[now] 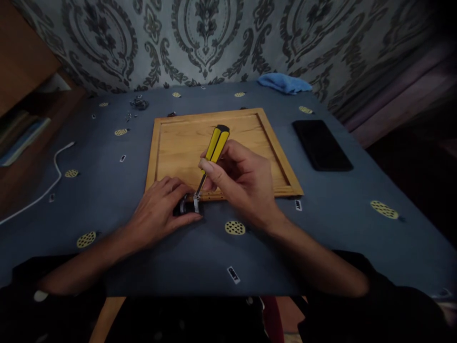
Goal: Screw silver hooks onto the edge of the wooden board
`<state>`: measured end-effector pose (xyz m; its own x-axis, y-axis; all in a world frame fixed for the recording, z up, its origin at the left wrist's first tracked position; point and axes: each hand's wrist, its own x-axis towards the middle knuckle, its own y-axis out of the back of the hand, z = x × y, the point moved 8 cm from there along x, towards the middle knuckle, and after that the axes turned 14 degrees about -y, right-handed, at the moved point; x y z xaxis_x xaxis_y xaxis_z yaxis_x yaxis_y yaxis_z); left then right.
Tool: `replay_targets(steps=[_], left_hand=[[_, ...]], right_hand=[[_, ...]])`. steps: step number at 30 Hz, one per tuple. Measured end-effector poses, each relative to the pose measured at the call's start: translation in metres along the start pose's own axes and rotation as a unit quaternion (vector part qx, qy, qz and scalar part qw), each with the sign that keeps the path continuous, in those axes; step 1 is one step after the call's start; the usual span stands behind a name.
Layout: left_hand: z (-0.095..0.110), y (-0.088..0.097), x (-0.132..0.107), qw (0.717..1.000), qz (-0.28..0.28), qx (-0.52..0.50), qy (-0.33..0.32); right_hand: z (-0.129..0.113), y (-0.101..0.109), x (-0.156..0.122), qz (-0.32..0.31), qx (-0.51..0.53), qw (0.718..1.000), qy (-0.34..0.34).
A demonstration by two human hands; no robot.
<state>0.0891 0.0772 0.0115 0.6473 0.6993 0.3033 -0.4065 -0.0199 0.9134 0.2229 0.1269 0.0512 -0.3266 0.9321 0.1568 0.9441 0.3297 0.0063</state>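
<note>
My right hand (246,183) grips a screwdriver (217,143) by its yellow and black handle. The shaft slants down, and its tip meets a small metal bracket on a black cylindrical fitting (191,206) at the near edge of a framed wooden panel (185,147). Fingers and thumb of my left hand (160,205) close around that fitting from the left, with the fingertips near the panel's edge. Several small dark holes show along this edge, right of the screwdriver tip. What exactly the tip engages is too small to make out.
On the blue patterned tablecloth (117,205), a black tablet-like slab (321,145) lies at the right. A blue cloth (284,83) is at the back. Small metal parts (139,103) lie at the back left. A white cable (53,181) runs along the left.
</note>
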Motion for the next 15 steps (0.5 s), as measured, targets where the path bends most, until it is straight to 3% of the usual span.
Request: replay_targets(steps=[15], left_hand=[[-0.0009, -0.0009, 0.0006, 1.0, -0.013, -0.006, 0.015]], right_hand=[[0.0084, -0.0003, 0.0012, -0.006, -0.035, 0.999, -0.019]])
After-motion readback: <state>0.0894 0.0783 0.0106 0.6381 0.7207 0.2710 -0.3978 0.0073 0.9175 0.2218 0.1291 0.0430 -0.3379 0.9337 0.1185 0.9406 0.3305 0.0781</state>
